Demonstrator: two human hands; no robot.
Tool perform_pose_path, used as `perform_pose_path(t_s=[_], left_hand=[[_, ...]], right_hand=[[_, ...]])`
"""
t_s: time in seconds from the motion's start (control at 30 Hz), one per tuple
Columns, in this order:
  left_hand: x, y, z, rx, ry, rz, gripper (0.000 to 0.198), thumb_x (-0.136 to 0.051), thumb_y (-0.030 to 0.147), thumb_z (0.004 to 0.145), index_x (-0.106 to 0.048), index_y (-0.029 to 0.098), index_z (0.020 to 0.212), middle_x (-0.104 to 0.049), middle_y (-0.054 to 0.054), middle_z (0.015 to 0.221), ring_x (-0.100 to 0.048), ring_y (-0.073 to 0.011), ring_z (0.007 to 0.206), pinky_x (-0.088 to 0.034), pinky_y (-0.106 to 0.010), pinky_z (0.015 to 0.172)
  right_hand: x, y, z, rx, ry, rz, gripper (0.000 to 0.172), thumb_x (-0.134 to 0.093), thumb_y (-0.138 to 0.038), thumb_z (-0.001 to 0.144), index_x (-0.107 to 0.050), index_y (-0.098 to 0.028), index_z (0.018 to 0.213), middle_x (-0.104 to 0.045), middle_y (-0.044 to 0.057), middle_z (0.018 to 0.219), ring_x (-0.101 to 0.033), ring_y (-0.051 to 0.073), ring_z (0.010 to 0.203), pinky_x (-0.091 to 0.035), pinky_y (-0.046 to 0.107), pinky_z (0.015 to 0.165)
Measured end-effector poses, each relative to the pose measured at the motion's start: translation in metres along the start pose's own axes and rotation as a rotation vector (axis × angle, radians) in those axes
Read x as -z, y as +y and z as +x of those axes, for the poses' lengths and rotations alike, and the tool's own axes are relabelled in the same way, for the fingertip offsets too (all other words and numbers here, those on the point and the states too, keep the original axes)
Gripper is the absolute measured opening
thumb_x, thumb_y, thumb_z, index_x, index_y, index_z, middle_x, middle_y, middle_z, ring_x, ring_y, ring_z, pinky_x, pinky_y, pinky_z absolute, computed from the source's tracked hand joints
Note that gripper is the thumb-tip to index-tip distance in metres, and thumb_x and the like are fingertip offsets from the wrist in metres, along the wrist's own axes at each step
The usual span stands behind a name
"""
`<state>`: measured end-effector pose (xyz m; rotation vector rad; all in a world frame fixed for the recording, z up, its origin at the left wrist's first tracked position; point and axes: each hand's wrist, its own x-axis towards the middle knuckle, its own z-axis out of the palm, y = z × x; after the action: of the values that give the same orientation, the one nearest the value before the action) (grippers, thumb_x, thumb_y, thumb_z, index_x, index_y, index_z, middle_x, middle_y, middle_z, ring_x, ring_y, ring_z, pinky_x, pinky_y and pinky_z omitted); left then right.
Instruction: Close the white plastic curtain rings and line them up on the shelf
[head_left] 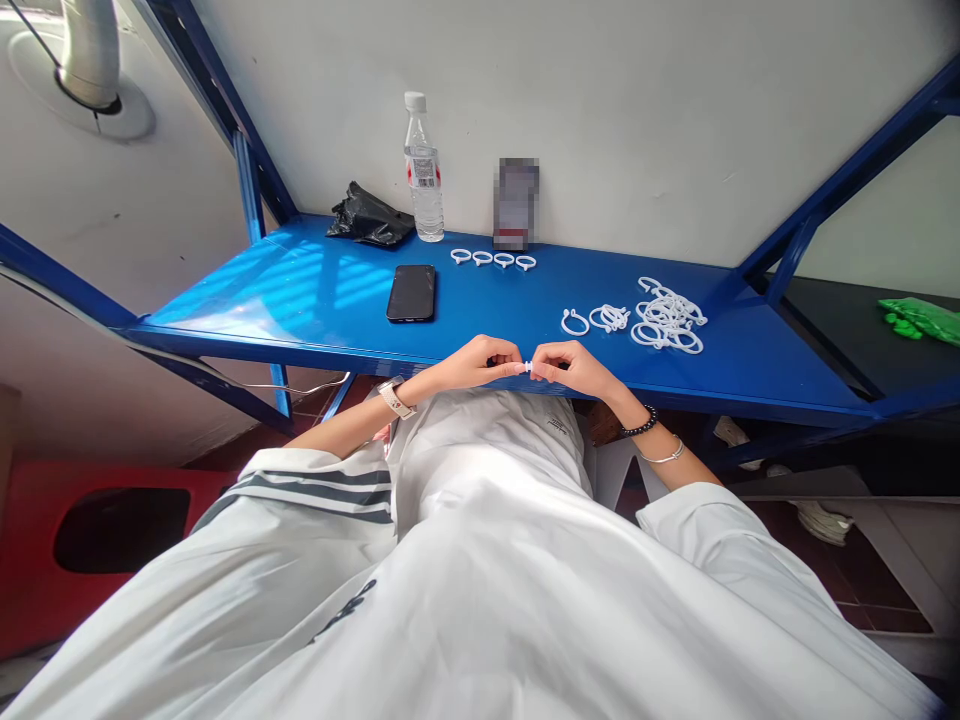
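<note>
My left hand (480,362) and my right hand (571,366) meet at the front edge of the blue shelf (315,300), fingers pinched together. Between the fingertips sits a small white plastic ring (528,367), mostly hidden by the fingers. A heap of loose white rings (667,318) lies on the shelf just beyond my right hand, with a smaller cluster (611,317) and a single ring (575,322) to its left. A row of several white rings (493,259) is lined up near the wall.
A black phone (411,293) lies flat on the shelf ahead of my left hand. A clear water bottle (424,180) and a crumpled black bag (369,218) stand by the wall. Green parts (921,320) lie on a dark surface at far right.
</note>
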<state>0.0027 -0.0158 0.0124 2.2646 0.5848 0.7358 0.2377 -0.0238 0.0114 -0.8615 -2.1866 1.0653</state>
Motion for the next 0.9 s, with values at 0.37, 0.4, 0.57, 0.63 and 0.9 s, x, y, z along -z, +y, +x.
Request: perform_pose_path(t_s=[0.37, 0.4, 0.57, 0.63, 0.9], left_hand=[[-0.0006, -0.001, -0.0007, -0.005, -0.005, 0.02, 0.053, -0.052, 0.061, 0.095, -0.069, 0.012, 0.084, -0.065, -0.004, 0.072, -0.051, -0.0118, 0.062, -0.036, -0.023, 0.057], [-0.0007, -0.0011, -0.0007, -0.006, -0.007, 0.017, 0.052, -0.054, 0.061, 0.094, -0.07, 0.012, 0.084, -0.065, -0.005, 0.073, -0.051, -0.0119, 0.062, -0.036, -0.023, 0.057], [-0.001, -0.0034, -0.0002, -0.006, -0.008, 0.0, 0.053, -0.057, 0.063, 0.092, -0.071, 0.012, 0.086, -0.068, -0.006, 0.075, -0.054, -0.0124, 0.063, -0.038, -0.023, 0.057], [-0.0016, -0.0047, 0.0002, -0.004, 0.003, 0.005, 0.054, -0.057, 0.064, 0.091, -0.071, 0.012, 0.084, -0.067, -0.006, 0.074, -0.054, -0.0121, 0.062, -0.038, -0.022, 0.057], [-0.002, -0.0012, 0.0009, 0.022, 0.028, -0.007, 0.056, -0.056, 0.064, 0.092, -0.068, 0.012, 0.079, -0.064, -0.004, 0.068, -0.049, -0.0111, 0.059, -0.036, -0.022, 0.055]], right_hand=[[0.0013, -0.0048, 0.0004, 0.013, -0.025, -0.019, 0.047, -0.063, -0.06, 0.088, -0.067, -0.017, 0.07, -0.065, 0.004, 0.072, -0.053, 0.013, 0.061, -0.038, 0.026, 0.057], [0.0014, -0.005, 0.0004, 0.017, -0.033, -0.02, 0.047, -0.064, -0.061, 0.087, -0.068, -0.018, 0.07, -0.065, 0.003, 0.071, -0.053, 0.013, 0.061, -0.038, 0.027, 0.057], [0.0007, -0.0042, 0.0002, -0.016, -0.031, -0.025, 0.05, -0.067, -0.065, 0.083, -0.068, -0.017, 0.069, -0.064, 0.003, 0.069, -0.05, 0.012, 0.059, -0.036, 0.027, 0.055], [0.0, -0.0035, 0.0001, -0.031, -0.017, -0.019, 0.05, -0.068, -0.066, 0.082, -0.069, -0.017, 0.069, -0.064, 0.003, 0.069, -0.049, 0.012, 0.058, -0.035, 0.026, 0.054], [0.0023, -0.0016, 0.0009, -0.055, -0.012, 0.049, 0.045, -0.069, -0.061, 0.083, -0.069, -0.017, 0.074, -0.066, 0.003, 0.071, -0.052, 0.012, 0.059, -0.039, 0.025, 0.054]])
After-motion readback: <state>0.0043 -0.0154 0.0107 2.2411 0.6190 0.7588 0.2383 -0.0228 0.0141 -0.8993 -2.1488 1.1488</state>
